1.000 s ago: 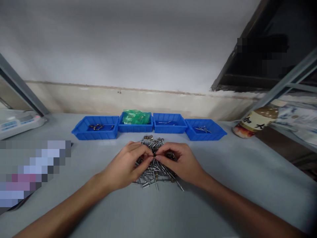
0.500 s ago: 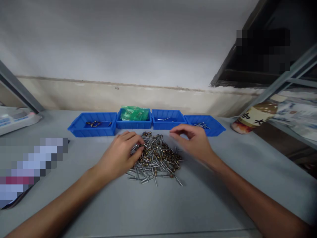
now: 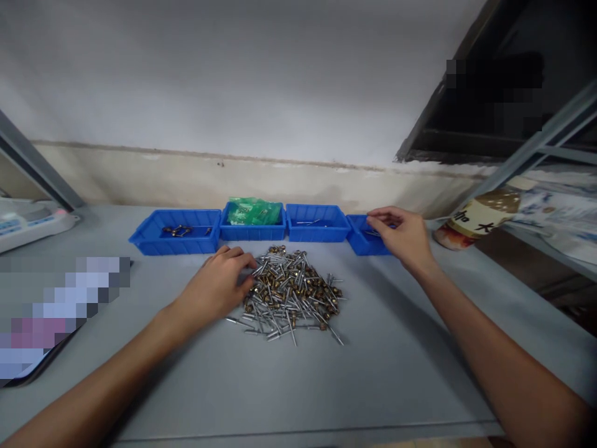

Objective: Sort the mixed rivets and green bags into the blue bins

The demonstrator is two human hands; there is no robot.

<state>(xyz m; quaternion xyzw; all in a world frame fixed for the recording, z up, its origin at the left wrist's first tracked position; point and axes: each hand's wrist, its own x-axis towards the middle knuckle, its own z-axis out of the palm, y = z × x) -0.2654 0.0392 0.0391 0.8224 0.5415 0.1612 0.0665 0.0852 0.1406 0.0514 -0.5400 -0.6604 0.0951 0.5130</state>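
On the grey table lies a loose pile of metal fasteners [image 3: 293,292]: thin silver pins resembling rivets, mixed with brass-coloured screw-like pieces. At the pile's left edge is my left hand [image 3: 222,281], its fingers curled and its thumb apart from them. I see nothing in its grasp. My right hand [image 3: 405,239] hovers over the rightmost blue bin [image 3: 359,241], thumb and fingertips drawn together in a pinch. Whatever it holds is too small to make out. Silver pins show in that bin beneath the fingers, and the hand hides the bin's right part.
Left of that bin stand a blue bin [image 3: 318,234] with a few silver pins, one holding a green bag [image 3: 254,213], and one [image 3: 175,246] with brass-coloured pieces. A labelled bottle [image 3: 480,214] stands right. At left are a white device [image 3: 35,227] and a blurred flat object [image 3: 60,323].
My right hand has moved right and away from me, from beside the pile to over the rightmost bin. My left hand has drawn slightly left, to the pile's edge.
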